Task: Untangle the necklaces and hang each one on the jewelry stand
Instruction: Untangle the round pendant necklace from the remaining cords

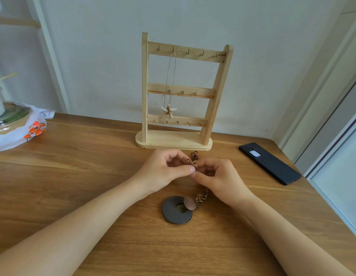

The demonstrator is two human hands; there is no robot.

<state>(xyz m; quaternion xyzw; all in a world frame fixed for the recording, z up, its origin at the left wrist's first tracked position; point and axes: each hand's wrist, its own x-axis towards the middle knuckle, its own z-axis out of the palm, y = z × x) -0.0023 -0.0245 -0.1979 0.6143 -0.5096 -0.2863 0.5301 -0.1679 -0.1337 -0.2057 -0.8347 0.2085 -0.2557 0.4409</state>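
Observation:
A wooden jewelry stand (174, 139) with three hook rails stands at the back of the table. A thin cord necklace with a starfish pendant (168, 110) hangs from a top-rail hook. A brown braided cord necklace (194, 156) lies in front of the stand, its dark disc pendant (173, 211) flat on the table with a small pinkish disc on it. My left hand (165, 172) and my right hand (221, 180) meet over the cord, and each pinches a tangled part of it between thumb and fingers. The cord runs under my right hand down to the pendant.
A black phone (269, 163) lies face down at the right, near the table's right edge. At the far left sits a white plastic bag (23, 130) with round containers on it. The wall is right behind the stand.

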